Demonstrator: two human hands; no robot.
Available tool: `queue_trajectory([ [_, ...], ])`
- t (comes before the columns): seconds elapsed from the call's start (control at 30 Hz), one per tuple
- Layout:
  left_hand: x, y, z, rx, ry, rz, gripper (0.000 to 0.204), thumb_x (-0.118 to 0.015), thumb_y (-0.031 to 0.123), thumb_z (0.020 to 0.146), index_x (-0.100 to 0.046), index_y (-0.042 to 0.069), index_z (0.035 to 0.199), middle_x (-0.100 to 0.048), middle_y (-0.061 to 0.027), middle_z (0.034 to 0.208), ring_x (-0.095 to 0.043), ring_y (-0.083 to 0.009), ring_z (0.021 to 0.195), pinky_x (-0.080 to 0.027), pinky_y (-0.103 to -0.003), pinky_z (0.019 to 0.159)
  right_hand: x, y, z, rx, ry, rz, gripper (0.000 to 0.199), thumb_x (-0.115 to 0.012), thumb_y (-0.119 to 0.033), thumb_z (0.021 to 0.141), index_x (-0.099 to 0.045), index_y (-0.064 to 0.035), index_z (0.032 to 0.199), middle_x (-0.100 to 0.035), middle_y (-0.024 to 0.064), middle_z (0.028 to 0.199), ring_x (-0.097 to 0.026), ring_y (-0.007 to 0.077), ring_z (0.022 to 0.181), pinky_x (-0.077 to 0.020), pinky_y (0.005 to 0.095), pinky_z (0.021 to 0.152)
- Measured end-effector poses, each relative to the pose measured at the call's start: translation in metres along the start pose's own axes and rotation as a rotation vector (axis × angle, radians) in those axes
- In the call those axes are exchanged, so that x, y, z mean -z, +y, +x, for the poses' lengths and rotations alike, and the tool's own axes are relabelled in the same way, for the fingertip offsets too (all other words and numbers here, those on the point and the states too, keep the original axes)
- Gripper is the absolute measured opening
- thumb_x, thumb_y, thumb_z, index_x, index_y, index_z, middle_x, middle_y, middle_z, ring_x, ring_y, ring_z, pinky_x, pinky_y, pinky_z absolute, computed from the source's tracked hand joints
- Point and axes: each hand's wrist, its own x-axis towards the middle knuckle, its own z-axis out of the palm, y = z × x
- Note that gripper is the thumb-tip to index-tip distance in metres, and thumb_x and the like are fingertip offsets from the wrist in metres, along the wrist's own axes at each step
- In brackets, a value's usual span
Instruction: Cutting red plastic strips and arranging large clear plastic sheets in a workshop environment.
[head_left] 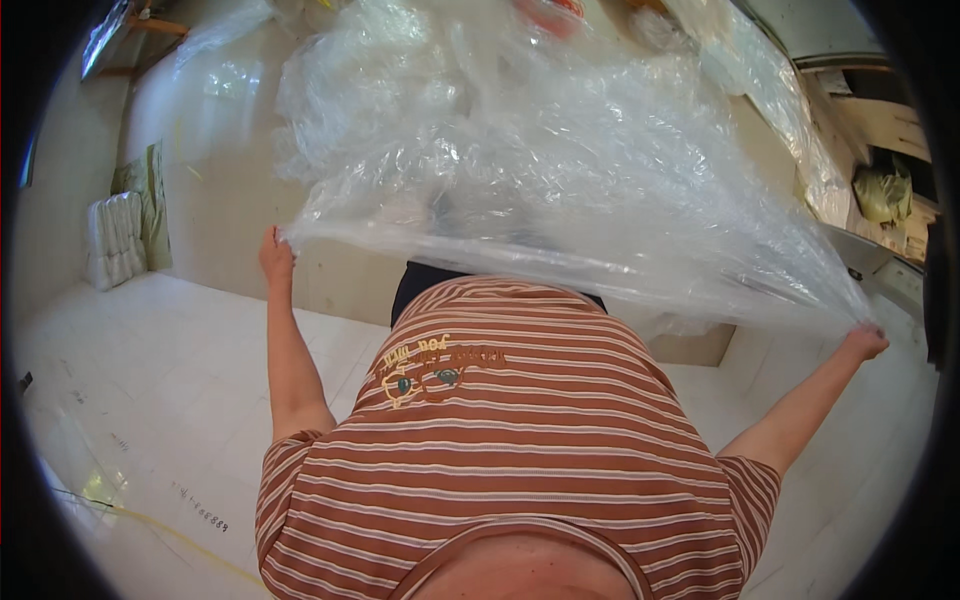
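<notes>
Person stands over a desk (215,200), arms spread wide; both hands hold one big clear plastic sheet (560,190) by its near edge. Left hand (276,255) is out to the left, grip clamped on the sheet's left corner, fingers curled round bunched film; right hand (866,341) is far out to the right, grip closed on the right corner, film pulled taut to a point there. Sheet stretches between the two hands, near edge running straight across just above the person's striped red-brown shirt (510,450); the rest billows up and away over the desk, crumpled and glossy, merging with more heaped clear plastic (400,70) further back; cannot tell where one piece ends and the next starts. Desk top pale, mostly covered by film. White tiled floor (150,400) below left; a yellow cord (180,535) lies on it near the lower left; a white ribbed bundle (115,240) stands by the wall at left. Shelving with clutter (885,190) at right edge, well apart from the hands.
</notes>
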Motion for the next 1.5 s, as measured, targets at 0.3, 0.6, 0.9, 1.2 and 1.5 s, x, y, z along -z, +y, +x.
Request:
queue_trajectory([
  [0.3, -0.033, 0.153, -0.105, -0.600, -0.468, -0.007, 0.013, -0.059, 0.012, 0.080, -0.055, 0.003, 0.087, -0.057, -0.0136, 0.072, -0.055, -0.0275, 0.062, -0.043, -0.034, 0.056, -0.063, -0.035, -0.196, 1.036, -0.891, -0.942, 0.026, -0.048, -0.018, 0.091, -0.058, -0.0004, 0.106, -0.060, 0.0113, 0.105, -0.056, 0.0178, 0.092, -0.0426, 0.0295, 0.082],
  [0.6, -0.075, 0.334, -0.254, -0.780, -1.477, -1.022, 0.016, -0.050, -0.004, 0.084, -0.047, -0.001, 0.099, -0.052, -0.0042, 0.089, -0.057, -0.0100, 0.079, -0.049, -0.024, 0.071, -0.044, -0.023, -0.470, 0.273, -1.701, -0.678, 0.017, -0.049, -0.011, 0.090, -0.058, 0.0035, 0.090, -0.061, 0.0063, 0.076, -0.055, 0.0105, 0.067, -0.0449, 0.0238, 0.064],
  [0.9, -0.075, 0.352, -0.240, -0.852, -1.707, -0.964, 0.042, -0.048, -0.007, 0.079, -0.048, 0.008, 0.118, -0.061, -0.0097, 0.102, -0.062, -0.0156, 0.070, -0.050, -0.027, 0.065, 0.016, -0.026, -0.478, -0.113, -1.135, -0.635, 0.023, -0.049, -0.014, 0.092, -0.057, 0.0012, 0.107, -0.060, 0.0031, 0.094, -0.052, 0.0098, 0.089, -0.0397, 0.0237, 0.081],
  [1.2, -0.294, 0.336, -0.085, -1.777, -0.776, 0.201, 0.023, -0.056, 0.004, 0.068, -0.062, 0.017, 0.086, -0.059, -0.0008, 0.095, -0.055, -0.0208, 0.097, -0.040, -0.039, 0.077, 0.085, -0.123, -0.426, 0.134, -0.393, -0.378, 0.032, -0.050, -0.021, 0.091, -0.055, 0.0058, 0.109, -0.057, 0.0098, 0.106, -0.051, 0.0174, 0.099, -0.0382, 0.0295, 0.089],
  [1.5, -0.191, 0.304, 0.049, -1.649, -0.686, 0.185, 0.019, -0.072, 0.017, 0.056, -0.062, 0.014, 0.072, -0.053, -0.0030, 0.072, -0.054, -0.0239, 0.080, -0.043, -0.037, 0.067, 0.145, -0.193, -0.377, 0.377, 0.096, -0.312, 0.050, -0.049, -0.031, 0.091, -0.044, 0.0078, 0.122, -0.045, 0.0146, 0.127, -0.043, 0.0247, 0.115, -0.0340, 0.0330, 0.099],
])
